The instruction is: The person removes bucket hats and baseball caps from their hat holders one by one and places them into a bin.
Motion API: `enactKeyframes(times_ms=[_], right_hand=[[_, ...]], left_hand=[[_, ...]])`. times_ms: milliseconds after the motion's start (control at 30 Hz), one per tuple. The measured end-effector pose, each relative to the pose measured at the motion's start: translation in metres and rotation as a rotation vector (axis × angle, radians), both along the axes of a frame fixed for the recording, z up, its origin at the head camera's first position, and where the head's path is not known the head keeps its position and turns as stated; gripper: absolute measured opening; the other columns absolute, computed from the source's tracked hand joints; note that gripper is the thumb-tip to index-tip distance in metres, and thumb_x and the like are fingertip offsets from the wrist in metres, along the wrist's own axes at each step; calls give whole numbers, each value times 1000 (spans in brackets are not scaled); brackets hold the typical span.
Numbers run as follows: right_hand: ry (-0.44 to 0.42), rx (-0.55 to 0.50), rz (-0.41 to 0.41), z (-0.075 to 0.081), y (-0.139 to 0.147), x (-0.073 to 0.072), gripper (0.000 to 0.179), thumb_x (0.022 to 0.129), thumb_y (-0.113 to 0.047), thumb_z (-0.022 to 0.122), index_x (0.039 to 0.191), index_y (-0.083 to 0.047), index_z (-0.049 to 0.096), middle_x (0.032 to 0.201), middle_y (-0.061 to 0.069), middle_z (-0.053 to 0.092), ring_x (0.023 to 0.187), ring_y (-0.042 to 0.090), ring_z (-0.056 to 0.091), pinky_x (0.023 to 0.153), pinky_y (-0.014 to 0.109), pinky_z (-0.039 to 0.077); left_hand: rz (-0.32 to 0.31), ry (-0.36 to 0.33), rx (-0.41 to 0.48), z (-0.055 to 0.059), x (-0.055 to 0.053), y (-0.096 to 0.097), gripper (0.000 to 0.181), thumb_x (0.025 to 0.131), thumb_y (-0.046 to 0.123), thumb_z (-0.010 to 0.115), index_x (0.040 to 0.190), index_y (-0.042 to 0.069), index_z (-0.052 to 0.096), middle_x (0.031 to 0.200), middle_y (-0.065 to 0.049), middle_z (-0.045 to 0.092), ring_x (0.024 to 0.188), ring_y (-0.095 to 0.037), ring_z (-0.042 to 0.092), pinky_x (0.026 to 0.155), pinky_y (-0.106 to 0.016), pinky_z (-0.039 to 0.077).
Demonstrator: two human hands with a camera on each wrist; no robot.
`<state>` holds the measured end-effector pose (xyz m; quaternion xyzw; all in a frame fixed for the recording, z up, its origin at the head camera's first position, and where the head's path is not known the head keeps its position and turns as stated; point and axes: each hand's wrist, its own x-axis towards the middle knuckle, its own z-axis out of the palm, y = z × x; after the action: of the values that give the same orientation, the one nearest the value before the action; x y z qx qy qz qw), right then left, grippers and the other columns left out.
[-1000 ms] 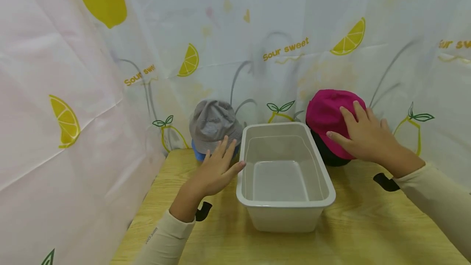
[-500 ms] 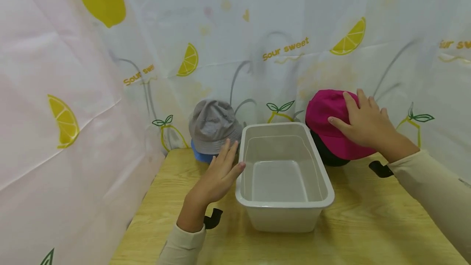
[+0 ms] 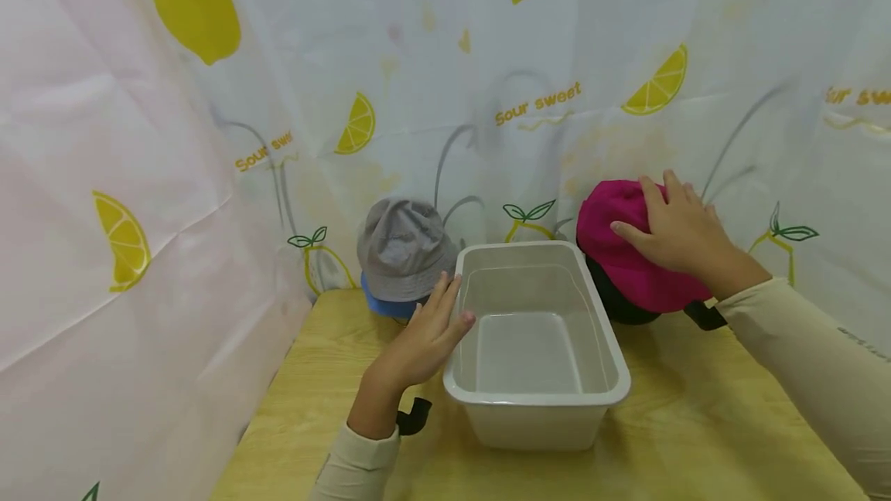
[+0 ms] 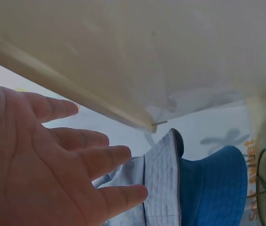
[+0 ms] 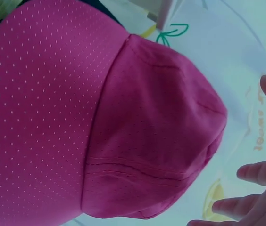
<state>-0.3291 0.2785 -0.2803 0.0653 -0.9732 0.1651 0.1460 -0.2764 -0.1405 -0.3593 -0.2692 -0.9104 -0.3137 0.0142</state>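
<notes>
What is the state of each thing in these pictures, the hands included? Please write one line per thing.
Tub: upright, lidless, inner floor visible
Pink cap: crown up, on top of the dark hat
Dark hat: mostly covered
Grey hat: crown up, on the blue hat
Blue hat: mostly covered
Left hand: open, beside the tub, holding nothing
Right hand: open, close to the pink cap, holding nothing
Printed cloth: hanging, creased

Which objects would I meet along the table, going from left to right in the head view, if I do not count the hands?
Grey bucket hat → pale plastic tub → pink cap.
</notes>
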Motion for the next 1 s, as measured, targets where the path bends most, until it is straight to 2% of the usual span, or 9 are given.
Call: enactKeyframes(times_ms=[133,300,433,600,833,1000], right_hand=[[-7,-15,-13,-5,1,-4,104,98,-72,46,165,-3,9,166,39,1,145,69,10,107,86,10],[11,-16,-19,-10,1,-11,103,97,-73,45,165,-2,13,164,39,7,143,67,17,105,85,17],[22,-9,-17,-11,2,-16,101,98,-70,47,164,-2,15,160,38,15,136,65,25,100,82,25],[13,-30,-29,-8,5,-23,101,98,-69,50,164,-3,13,159,39,16,135,65,26,99,82,27],[-24,-71,-24,-10,10,-36,104,95,-74,49,165,-5,14,155,40,22,132,64,31,96,81,34],[-72,-93,-40,-11,17,-39,105,95,-76,46,165,-6,13,151,43,23,127,62,35,93,81,37]], left_hand=[[-58,-35,-20,-5,0,-1,76,107,62,34,168,25,8,175,-11,-7,162,-27,-2,123,-69,1],[-98,-64,-53,-9,1,-3,78,106,63,39,167,33,2,175,-9,-13,161,-25,-6,124,-67,0],[-105,-66,-52,-10,-1,-1,75,107,57,42,167,34,2,174,-5,-17,161,-22,-7,124,-67,1],[-103,-48,-57,-7,-4,0,78,106,59,41,167,33,-1,174,-5,-17,161,-21,-7,124,-69,1],[-87,-67,-48,-2,-1,-3,82,106,61,40,168,26,-1,174,-6,-16,161,-22,-6,123,-69,2],[-82,-97,-54,-6,-2,-1,82,105,63,39,167,31,-3,174,-5,-18,161,-31,-2,124,-67,4]])
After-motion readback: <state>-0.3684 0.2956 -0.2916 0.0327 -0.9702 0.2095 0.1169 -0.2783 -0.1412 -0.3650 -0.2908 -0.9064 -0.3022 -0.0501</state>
